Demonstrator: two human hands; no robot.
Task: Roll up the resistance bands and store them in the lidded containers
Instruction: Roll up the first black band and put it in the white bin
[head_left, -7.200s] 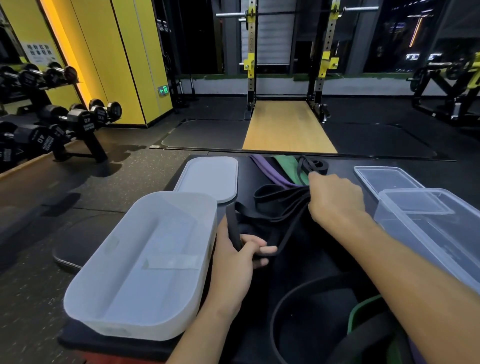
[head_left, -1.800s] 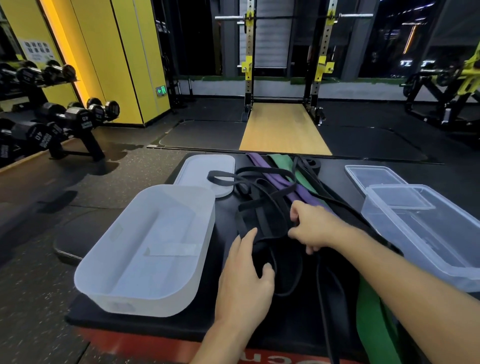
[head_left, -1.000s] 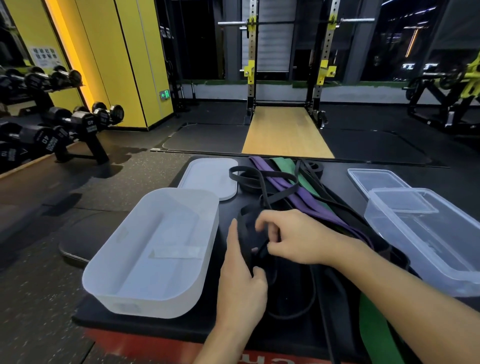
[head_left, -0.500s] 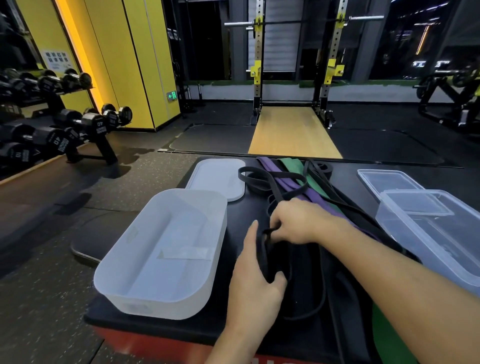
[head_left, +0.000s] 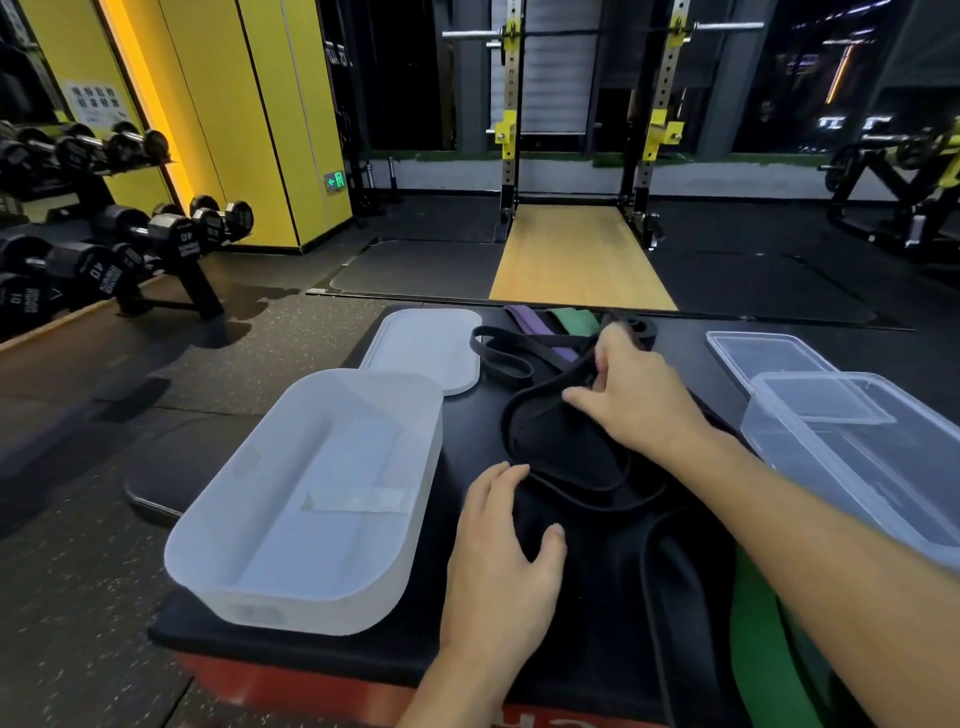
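In the middle of the frame the right hand (head_left: 636, 397) has its fingers (head_left: 577, 398) curled around strands of a black resistance band (head_left: 504, 423), pinching them just above the desk (head_left: 322, 649). The band's loops spread across the dark padded top towards the lower centre. There the left hand (head_left: 501, 551) lies on them with fingers (head_left: 500, 475) loosely straight and thumb spread, gripping nothing.

A purple band (head_left: 522, 316) and a green band (head_left: 574, 318) show at the far edge, beyond the right hand. A frosted container (head_left: 311, 493) stands open at the lower left, with its frosted lid (head_left: 426, 348) flat just behind it. At the right edge sits a clear container (head_left: 857, 457), its clear lid (head_left: 763, 353) behind it. A dumbbell rack (head_left: 130, 244) fills the upper left.
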